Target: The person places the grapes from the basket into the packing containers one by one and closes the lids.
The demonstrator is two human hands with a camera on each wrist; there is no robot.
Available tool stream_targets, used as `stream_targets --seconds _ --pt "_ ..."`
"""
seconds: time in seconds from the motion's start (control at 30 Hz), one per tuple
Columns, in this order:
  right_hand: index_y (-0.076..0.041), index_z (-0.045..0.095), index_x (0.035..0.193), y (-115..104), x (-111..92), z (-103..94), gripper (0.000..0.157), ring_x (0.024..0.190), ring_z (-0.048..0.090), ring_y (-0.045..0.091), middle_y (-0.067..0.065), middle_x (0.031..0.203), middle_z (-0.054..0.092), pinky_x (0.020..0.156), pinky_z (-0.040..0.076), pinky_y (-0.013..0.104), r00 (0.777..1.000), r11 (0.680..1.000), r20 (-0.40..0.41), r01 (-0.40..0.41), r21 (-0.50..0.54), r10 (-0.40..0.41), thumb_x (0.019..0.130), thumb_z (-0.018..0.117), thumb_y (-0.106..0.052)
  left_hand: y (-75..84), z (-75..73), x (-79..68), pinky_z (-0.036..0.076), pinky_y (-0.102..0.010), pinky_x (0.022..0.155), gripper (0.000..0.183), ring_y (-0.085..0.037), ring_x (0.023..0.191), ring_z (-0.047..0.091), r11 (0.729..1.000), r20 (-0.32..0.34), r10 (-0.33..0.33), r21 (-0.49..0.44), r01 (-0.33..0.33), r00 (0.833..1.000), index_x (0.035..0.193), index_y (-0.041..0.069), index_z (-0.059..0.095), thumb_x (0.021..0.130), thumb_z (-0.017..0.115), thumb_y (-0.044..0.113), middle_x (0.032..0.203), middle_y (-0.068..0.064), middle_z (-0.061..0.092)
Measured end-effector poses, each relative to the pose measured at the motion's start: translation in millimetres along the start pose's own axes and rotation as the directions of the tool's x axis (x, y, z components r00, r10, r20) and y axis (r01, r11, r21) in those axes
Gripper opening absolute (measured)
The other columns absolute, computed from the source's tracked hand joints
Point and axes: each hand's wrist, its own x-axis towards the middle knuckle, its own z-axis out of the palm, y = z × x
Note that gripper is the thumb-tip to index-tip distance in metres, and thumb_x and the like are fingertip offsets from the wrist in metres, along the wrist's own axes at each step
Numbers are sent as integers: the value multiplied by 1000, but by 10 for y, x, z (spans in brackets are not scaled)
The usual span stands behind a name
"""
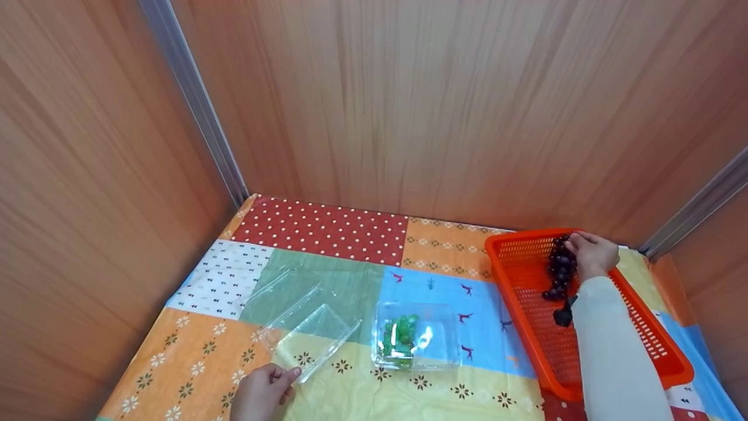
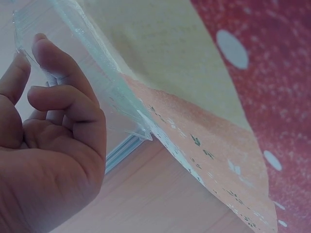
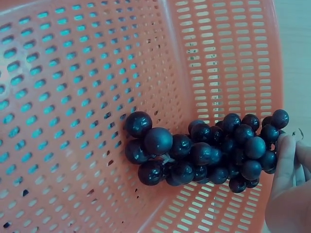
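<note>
My right hand (image 1: 593,254) pinches the top of a bunch of dark grapes (image 1: 561,269), which hangs down inside the orange plastic basket (image 1: 529,327). The right wrist view shows the round, glossy dark grapes (image 3: 204,155) against the slotted basket wall (image 3: 223,58). At the near left, my left hand (image 1: 266,392) pinches the corner of a clear plastic lid (image 1: 318,327) between thumb and finger. To its right, joined to no hand, stands a clear plastic box (image 1: 438,345) with a bunch of green grapes (image 1: 400,333) in its left half.
A patchwork cloth (image 1: 327,263) covers the table. Wood-grain panels (image 1: 374,117) rise at the back and both sides, with metal strips (image 1: 198,99) at the corners. A small black object (image 1: 563,316) shows beside the right sleeve, over the basket.
</note>
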Motion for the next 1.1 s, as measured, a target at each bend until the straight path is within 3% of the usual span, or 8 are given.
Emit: stream_targets --seconds 0.27,0.5,0.77,0.83,1.1 --pt "-14 52 136 -7 -1 -60 51 107 63 16 3 120 57 87 47 24 995 978 96 22 -208 -2 87 65 -15 -12 44 -3 36 -29 58 39 -16 56 49 1000 6 8 -18 -8 1000 73 11 59 85 63 49 63 -1 60" --pt "-11 55 132 20 23 -147 48 98 66 14 4 115 60 83 49 23 990 945 118 108 -310 -75 86 65 -21 7 70 -6 38 -28 57 40 -16 57 51 999 -1 9 -49 -9 1000 74 11 60 83 65 49 63 -1 60" --pt "-5 59 125 65 -10 -188 44 91 68 15 3 102 65 79 50 22 985 945 114 158 -288 -130 86 66 -22 27 73 3 38 -28 57 36 -15 58 52 999 -15 27 -36 -27 1000 76 9 62 87 64 43 63 -2 59" --pt "-5 59 126 70 -53 -196 44 93 68 15 3 102 65 80 50 22 985 948 117 152 -280 -123 86 66 -23 26 73 -3 39 -28 58 36 -15 59 52 999 -7 5 -47 -5 1000 77 9 62 87 64 43 64 -2 60" --pt "-3 60 121 -75 -287 -116 42 98 67 19 7 105 66 87 48 27 979 982 169 140 -128 -118 82 70 -16 11 35 21 40 -28 61 36 -17 64 54 994 23 -44 -104 46 999 82 8 62 87 62 44 72 -5 63"
